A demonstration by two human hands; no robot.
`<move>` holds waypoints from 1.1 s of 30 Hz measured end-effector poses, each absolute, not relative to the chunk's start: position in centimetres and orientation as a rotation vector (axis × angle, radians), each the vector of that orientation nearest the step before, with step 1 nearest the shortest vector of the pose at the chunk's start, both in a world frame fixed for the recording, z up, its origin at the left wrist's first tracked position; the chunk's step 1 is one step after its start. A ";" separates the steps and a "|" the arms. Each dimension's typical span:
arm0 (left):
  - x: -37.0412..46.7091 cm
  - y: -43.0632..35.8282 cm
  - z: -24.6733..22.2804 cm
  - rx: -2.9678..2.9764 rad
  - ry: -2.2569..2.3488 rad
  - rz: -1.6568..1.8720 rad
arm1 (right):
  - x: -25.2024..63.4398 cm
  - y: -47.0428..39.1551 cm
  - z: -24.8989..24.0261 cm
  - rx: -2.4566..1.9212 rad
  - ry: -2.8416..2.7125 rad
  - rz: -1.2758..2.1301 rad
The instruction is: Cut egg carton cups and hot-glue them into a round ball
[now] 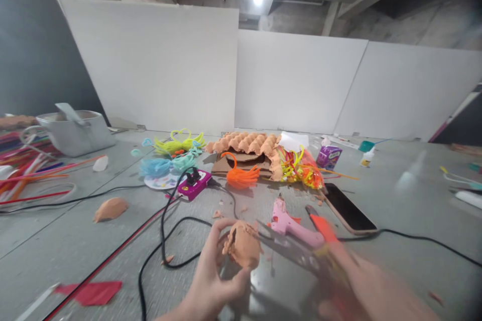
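My left hand (218,276) is closed around a torn, peach-coloured egg-carton cup (246,246), fingers behind it and thumb at its lower side. The cup's edge is ragged. Motion smears my right hand (376,286), which is closed on a pair of scissors (289,251); the blades point left toward the cup, apart from it as far as the blur shows. By the right fingers is an orange piece with a dark tip (323,228); whether it is held or lies on the table cannot be made out. Just beyond the blades lies a pink glue gun (289,223).
A phone (350,208) lies right of the glue gun. Black cords (161,230) loop from a magenta power strip (194,184). Behind are an egg carton (244,143) and an orange pipe-cleaner bundle (243,176). A watering can (75,133) stands far left, a carton scrap (111,209) nearer.
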State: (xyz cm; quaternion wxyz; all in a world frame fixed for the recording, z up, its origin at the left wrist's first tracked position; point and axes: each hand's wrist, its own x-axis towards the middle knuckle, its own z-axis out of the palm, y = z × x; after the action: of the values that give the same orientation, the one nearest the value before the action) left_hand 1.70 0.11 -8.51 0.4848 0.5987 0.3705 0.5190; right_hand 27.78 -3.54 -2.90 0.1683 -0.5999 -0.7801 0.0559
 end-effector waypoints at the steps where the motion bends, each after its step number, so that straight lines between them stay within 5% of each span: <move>1: 1.7 0.1 -8.5 1.464 0.900 1.271 | 27.1 -3.6 -2.7 -1.709 -2.243 0.188; 18: 2.1 0.0 -7.6 1.471 0.931 1.309 | 24.2 -3.8 -2.5 -1.948 -2.385 0.145; 26: 2.1 0.3 -8.3 1.496 0.966 1.333 | 24.6 -3.8 -4.1 -1.729 -2.424 -0.129; 33: 2.1 0.3 -8.0 1.576 0.976 1.323 | 24.5 -3.9 -4.9 -1.692 -2.330 -0.032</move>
State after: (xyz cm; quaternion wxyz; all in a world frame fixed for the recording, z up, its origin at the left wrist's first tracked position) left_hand 2.06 0.31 -7.95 0.4188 0.6284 0.3892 0.5275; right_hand 24.51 -3.91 -4.91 0.1309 -0.5825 -0.8022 -0.0112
